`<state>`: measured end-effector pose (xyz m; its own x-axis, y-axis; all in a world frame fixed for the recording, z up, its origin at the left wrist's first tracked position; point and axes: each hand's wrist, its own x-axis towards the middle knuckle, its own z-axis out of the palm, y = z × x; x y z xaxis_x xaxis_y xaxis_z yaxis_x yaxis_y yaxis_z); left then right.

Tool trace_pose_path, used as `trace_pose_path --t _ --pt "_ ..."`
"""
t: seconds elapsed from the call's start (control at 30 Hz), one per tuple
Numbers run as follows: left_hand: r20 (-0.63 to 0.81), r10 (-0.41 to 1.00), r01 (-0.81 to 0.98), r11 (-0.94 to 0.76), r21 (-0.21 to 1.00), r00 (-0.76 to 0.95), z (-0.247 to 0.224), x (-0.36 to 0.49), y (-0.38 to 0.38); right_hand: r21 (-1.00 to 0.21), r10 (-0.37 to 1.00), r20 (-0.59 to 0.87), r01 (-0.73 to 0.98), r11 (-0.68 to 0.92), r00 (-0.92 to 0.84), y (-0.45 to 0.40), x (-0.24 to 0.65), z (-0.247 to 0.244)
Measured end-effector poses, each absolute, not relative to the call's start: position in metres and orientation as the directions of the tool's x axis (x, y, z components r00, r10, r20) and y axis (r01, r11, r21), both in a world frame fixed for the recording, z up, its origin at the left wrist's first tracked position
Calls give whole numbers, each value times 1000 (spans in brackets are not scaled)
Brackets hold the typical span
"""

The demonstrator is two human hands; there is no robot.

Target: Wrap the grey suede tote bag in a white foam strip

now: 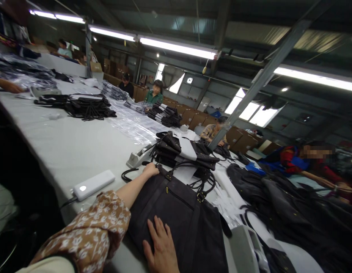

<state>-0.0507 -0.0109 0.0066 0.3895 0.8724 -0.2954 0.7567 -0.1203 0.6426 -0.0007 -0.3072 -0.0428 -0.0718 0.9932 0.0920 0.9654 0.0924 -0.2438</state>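
Note:
A black handbag (pixel 178 216) with two handles, brass-coloured buckles and a zipped front pocket lies on the white table in front of me. My left hand (pixel 151 170) is closed at the bag's upper left corner, its fingertips partly hidden. Lower down, my right hand (pixel 161 245) rests flat on the front of the bag, fingers spread. Just beyond the bag is a stack of folded black bags (pixel 170 149) with a white paper band across it. A grey tape dispenser (pixel 138 156) stands beside that stack, close to my left hand.
At left lies a white power strip (pixel 94 185) with a cable. Another grey dispenser (pixel 244 248) stands at lower right. Black bags (pixel 289 204) are heaped along the right, near a co-worker in a red sleeve (pixel 286 161). Further stacks (pixel 79 104) and clear plastic (pixel 130 123) cover the far table.

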Motion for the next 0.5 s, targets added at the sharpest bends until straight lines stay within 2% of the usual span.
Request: trace_pose_path --t 0.2,0.33,0.5 --pt "-316 827 707 -132 694 464 -15 -65 -5 -271 995 71 958 91 -75 -304 2 -48" --pt "-301 859 762 -146 631 414 -8 -47 -5 -261 994 70 961 94 -78 -303 4 -50" --pt "-185 940 838 -153 524 287 0 -10 -13 -241 996 51 967 85 -75 -304 1 -42"
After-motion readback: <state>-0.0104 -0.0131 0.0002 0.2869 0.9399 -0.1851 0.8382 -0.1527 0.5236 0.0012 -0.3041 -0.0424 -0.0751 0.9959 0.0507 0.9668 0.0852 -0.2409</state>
